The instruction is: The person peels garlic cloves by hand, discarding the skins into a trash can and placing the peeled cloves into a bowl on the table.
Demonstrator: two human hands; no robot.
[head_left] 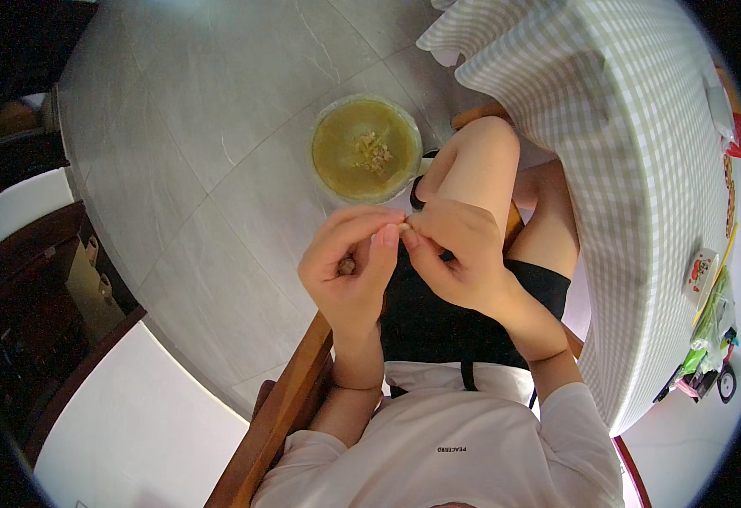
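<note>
My left hand (pixel 345 258) and my right hand (pixel 459 254) meet fingertip to fingertip above my lap. Between their thumbs and forefingers is a small pale piece (pixel 404 227), mostly covered by the fingers, so its kind is unclear. A small brown, rough-looking lump (pixel 347 266) shows within the curled fingers of my left hand. Just beyond both hands, a round olive-yellow bin (pixel 328 169) with a clear plastic liner stands on the floor. Pale and brownish scraps (pixel 372 154) lie at its bottom.
At right, a checked cloth (pixel 608 169) drapes over a table holding a small white box (pixel 702 271) and plastic-wrapped green items (pixel 709 330). A wooden chair arm (pixel 282 402) runs along my left side. Grey tiles (pixel 210 110) cover the floor; dark furniture (pixel 40 339) stands far left.
</note>
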